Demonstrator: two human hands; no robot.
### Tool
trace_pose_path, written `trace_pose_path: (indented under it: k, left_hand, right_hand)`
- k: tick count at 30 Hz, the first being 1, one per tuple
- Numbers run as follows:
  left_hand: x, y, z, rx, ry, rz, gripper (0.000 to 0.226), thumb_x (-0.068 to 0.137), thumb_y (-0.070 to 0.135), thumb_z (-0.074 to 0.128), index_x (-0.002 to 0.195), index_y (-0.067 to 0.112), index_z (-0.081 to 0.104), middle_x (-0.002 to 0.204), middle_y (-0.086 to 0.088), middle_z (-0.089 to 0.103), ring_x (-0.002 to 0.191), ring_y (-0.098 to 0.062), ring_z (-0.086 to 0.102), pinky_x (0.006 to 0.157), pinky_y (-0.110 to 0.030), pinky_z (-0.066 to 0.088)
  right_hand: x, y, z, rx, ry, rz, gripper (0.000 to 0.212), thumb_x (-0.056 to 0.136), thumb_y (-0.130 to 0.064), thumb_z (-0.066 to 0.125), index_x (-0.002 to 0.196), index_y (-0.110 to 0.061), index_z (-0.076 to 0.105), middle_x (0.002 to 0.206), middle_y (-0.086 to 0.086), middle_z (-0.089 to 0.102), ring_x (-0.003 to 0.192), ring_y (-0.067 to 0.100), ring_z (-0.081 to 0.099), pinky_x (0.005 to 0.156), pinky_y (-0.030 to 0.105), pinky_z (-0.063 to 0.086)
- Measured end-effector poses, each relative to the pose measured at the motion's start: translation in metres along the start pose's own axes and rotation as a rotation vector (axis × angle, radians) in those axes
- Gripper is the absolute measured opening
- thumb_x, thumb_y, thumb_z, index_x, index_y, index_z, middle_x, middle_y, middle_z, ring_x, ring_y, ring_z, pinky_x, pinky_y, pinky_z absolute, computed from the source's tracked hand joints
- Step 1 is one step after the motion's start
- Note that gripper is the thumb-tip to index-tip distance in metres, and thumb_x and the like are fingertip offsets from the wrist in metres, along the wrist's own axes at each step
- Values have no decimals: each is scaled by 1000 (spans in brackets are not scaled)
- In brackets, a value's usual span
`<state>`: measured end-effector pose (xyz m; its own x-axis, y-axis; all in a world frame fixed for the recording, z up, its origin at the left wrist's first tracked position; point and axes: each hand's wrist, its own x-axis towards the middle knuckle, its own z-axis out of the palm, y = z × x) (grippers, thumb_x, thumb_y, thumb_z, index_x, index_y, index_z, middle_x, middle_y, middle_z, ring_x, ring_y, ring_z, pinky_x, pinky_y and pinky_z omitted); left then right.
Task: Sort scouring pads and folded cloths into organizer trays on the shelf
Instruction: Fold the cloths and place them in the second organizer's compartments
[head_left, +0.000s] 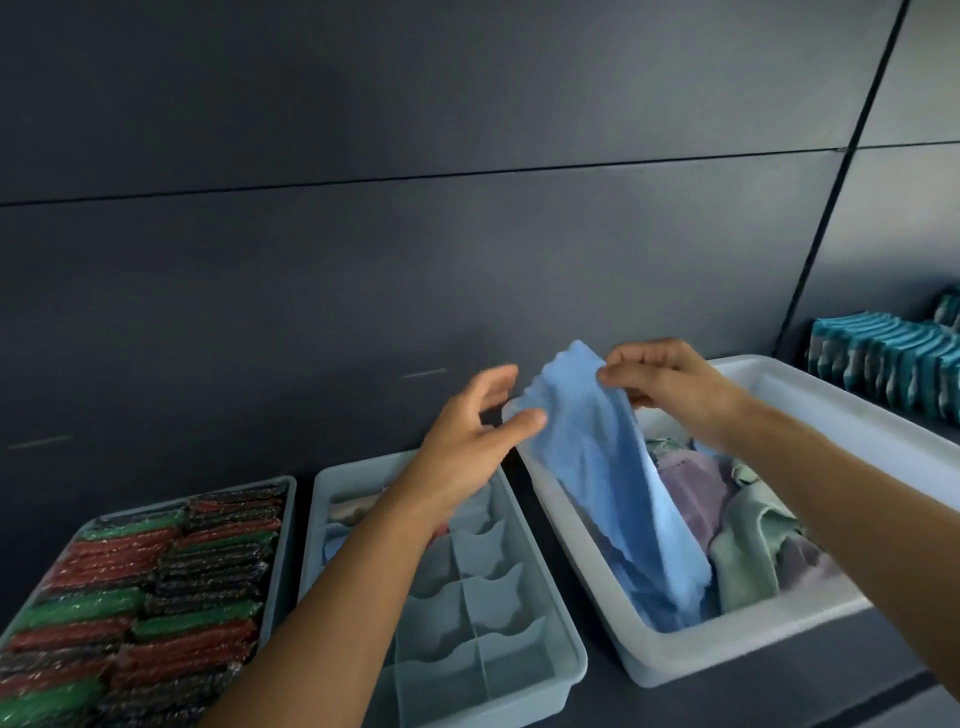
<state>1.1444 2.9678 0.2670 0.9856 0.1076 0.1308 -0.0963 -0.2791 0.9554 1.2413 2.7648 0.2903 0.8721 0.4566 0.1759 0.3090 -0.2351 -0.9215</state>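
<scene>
While the right hand (670, 384) pinches the top corner of a blue cloth (597, 467), the left hand (475, 436) is spread beside it: thumb touching the cloth's left edge, fingers loosely curved and clear of it, no grip. The cloth hangs from the pinch and its lower end is down in the white tub (779, 657), on the tub's left side. The tub also holds loose cloths, green (748, 535) and purple (691, 499), unfolded and heaped.

Left of the tub, nearly touching it, is a pale divider tray (553, 670). Its near compartments are bare and a few folded cloths (353, 512) sit in the far ones. Left again is a grey tray (284, 519) packed with rows of red, green and dark scouring pads (156, 571).

All three stand on a dark shelf (789, 699). The wall (467, 234) behind is dark grey panels with thin seams. At far right there's a row of teal packs (893, 358), detail too blurred to read.
</scene>
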Motion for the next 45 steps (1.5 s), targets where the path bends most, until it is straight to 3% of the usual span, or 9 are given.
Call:
trace_pose_path:
  k: [3,7,10,14,22,26,31,40,45]
  left_hand:
    - [7,24,-9,-66,-21,37,54,86,36,73,135,33,51,134,19,54,123,4,49,104,-32,45]
    - [10,50,-37,-135,-48,76,12,86,19,72,94,9,71,87,-4,74,79,-13,67,74,-25,51]
    - [8,63,-55,-107,28,149,6,85,15,73,80,12,70,76,-3,70,72,-12,62,72,-24,46]
    - [1,84,-72,48,106,237,8,84,17,76,87,11,72,83,-7,71,74,-10,64,69,-20,49]
    - [-16,92,-107,112,287,155,15,81,19,78,73,10,69,69,-12,66,55,-17,54,42,-23,44]
    - [-21,100,-105,24,375,161,19,85,18,74,83,1,67,74,-14,64,56,-23,56,43,-23,47]
    - [-30,110,-100,-126,359,142,14,89,16,70,86,3,66,69,-7,65,46,-14,58,45,-22,51]
    - [-44,103,-111,-198,375,59,14,86,15,73,92,5,65,81,-11,63,47,-14,57,44,-21,49]
    - [-47,101,-105,-272,350,56,18,88,12,70,101,7,58,78,-9,65,49,-17,65,51,-27,58]
  right_hand:
    - [-4,-39,13,110,-73,-111,15,87,-4,57,81,10,55,65,9,46,58,12,43,54,15,39]
    - [-6,-74,28,235,-66,-170,14,70,-18,61,75,-6,57,66,7,47,61,21,41,56,26,32]
    - [-7,-87,37,271,-94,-212,17,71,-26,72,78,-13,63,74,8,55,70,26,46,63,30,33]
    - [-4,-102,59,249,13,-297,15,82,-16,73,86,-3,70,78,8,70,68,17,64,64,28,51]
    - [2,-125,79,137,252,-390,53,85,-25,69,67,16,41,61,19,29,63,23,27,57,33,22]
    - [-3,-136,95,45,273,-455,52,89,-19,65,55,2,32,57,5,21,56,17,20,47,26,17]
    - [-7,-144,113,1,263,-524,51,91,-21,63,59,11,39,55,8,26,54,19,24,49,28,23]
    - [-2,-141,121,-91,335,-443,52,88,-20,64,53,-1,30,54,4,23,52,15,20,48,25,17]
    - [-4,-137,137,-5,220,-457,54,88,-33,59,61,12,42,53,18,33,54,22,30,47,41,38]
